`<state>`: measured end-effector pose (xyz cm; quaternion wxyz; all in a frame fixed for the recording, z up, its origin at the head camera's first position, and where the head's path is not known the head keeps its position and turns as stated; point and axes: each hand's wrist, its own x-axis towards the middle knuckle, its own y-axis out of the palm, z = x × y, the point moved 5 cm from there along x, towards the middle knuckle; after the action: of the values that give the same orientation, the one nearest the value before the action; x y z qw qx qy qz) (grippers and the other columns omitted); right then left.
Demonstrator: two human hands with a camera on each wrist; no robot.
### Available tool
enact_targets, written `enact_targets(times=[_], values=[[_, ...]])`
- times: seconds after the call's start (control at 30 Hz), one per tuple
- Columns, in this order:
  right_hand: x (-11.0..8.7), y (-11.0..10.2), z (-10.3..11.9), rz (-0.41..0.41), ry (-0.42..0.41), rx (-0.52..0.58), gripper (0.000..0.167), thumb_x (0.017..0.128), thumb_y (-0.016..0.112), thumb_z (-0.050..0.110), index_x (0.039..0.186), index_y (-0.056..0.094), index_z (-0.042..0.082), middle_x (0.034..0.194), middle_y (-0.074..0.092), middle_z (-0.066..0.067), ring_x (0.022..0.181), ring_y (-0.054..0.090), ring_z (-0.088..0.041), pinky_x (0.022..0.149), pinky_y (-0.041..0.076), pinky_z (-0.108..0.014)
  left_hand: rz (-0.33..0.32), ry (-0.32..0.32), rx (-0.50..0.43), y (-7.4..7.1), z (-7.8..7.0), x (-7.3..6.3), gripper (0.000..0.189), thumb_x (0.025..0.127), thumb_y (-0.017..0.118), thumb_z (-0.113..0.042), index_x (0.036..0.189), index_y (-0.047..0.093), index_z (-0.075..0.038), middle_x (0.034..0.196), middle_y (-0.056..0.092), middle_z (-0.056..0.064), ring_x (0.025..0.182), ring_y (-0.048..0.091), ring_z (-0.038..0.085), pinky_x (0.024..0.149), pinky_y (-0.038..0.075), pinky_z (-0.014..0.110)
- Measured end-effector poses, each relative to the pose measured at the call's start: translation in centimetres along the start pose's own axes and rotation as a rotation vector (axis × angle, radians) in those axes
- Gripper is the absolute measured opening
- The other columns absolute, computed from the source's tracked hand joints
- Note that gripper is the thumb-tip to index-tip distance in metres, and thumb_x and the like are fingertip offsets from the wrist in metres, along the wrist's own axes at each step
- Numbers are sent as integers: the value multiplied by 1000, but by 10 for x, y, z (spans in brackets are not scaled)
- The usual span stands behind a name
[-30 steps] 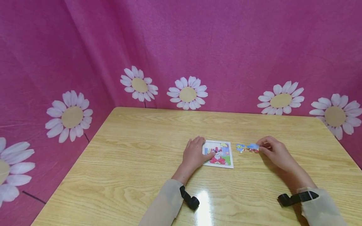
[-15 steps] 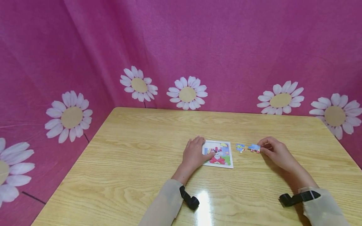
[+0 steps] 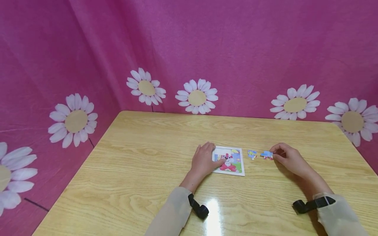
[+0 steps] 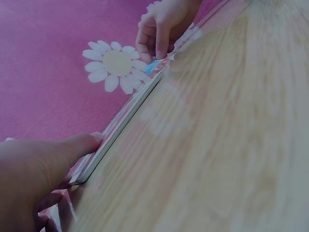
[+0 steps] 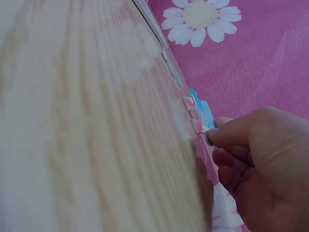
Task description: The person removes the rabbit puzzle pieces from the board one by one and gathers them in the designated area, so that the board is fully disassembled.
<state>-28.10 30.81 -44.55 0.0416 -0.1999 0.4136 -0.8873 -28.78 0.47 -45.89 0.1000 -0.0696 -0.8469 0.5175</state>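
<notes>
My left hand [image 3: 203,160] holds a framed jigsaw puzzle [image 3: 240,167] by its left side, thumb laid over the picture of a red-and-white cartoon animal. In the left wrist view, the thumb presses on the top face near the corner. Part of the board's upper left shows pale and bare. Off to the right, my right hand [image 3: 290,160] pinches a blue and red puzzle piece [image 3: 266,155] between thumb and fingertips, low at the tabletop. The right wrist view shows this puzzle piece [image 5: 204,113] tilted at the fingertips. A second puzzle piece [image 3: 252,154], blue and yellow, lies between board and right hand.
All of this is on a wood-grain table [image 3: 147,144]. A pink curtain [image 3: 236,49] with white daisies stands behind it and along the left. Each sleeve carries a black strap, the left strap [image 3: 198,207] and the right strap [image 3: 313,205]. Light glares off the near tabletop.
My right hand has shifted slightly right with the pinched puzzle piece, widening the gap to the other piece. The left hand stays on the puzzle board.
</notes>
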Motion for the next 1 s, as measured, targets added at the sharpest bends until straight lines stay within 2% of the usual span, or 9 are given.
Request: enact_targets(times=[0.3,0.43,0.7,0.83,1.0], values=[[4,0,-3,130,67,-51,15,89,63,-4,104,62,-1,96,65,-13,79,45,9,69,42,-8,-6,12,-7,0,-1,1,68,84,69,-56,134,55,-11,143,54,2,140,44,17,127,22,38],[6,0,-3,152,70,-47,16,89,63,-4,105,61,-1,98,65,-15,81,45,11,71,43,-6,-7,14,-9,-1,-1,1,68,85,69,-55,134,55,-11,143,54,2,140,44,17,126,22,38],[5,2,2,87,12,-27,13,90,64,-3,102,62,-1,94,63,-11,76,46,8,63,43,-11,-1,5,-1,0,1,0,67,85,68,-55,134,55,-11,144,54,2,141,43,16,126,22,38],[7,6,12,61,-4,9,12,89,66,-2,100,61,0,87,61,-6,72,46,5,58,42,-15,-4,8,5,0,1,0,67,85,69,-55,134,55,-11,144,54,2,142,42,16,126,22,38],[13,19,30,64,-39,14,13,87,70,0,97,63,3,85,59,-3,73,46,3,60,42,-15,-4,5,3,0,0,0,67,85,69,-55,134,55,-11,144,54,2,141,43,16,126,22,38]])
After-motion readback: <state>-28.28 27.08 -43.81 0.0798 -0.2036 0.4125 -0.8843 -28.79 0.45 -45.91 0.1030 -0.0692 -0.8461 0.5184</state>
